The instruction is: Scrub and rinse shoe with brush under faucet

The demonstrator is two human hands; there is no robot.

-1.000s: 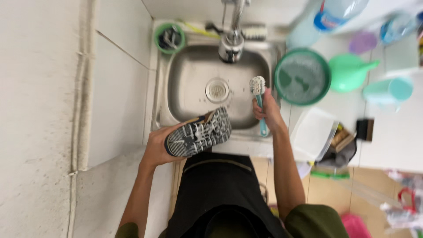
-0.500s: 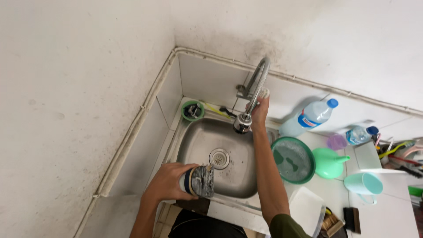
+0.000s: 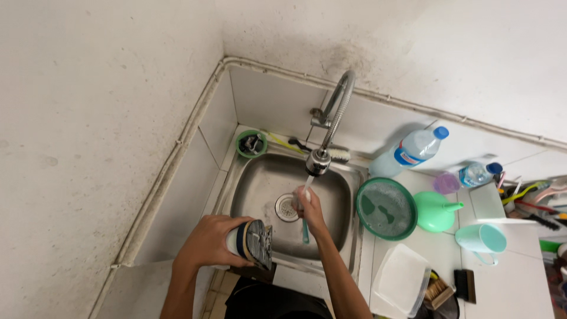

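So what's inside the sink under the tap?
Inside the sink you can see the round drain and water running onto a brush in the right hand. That hand covers part of the brush.

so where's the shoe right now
In the head view the shoe is in the left hand, low and left, over the front-left edge of the sink.

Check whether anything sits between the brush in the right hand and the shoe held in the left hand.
Nothing visible does. The right hand holds the brush under the tap over the sink; the left hand holds the shoe at the front rim, with only open basin between.
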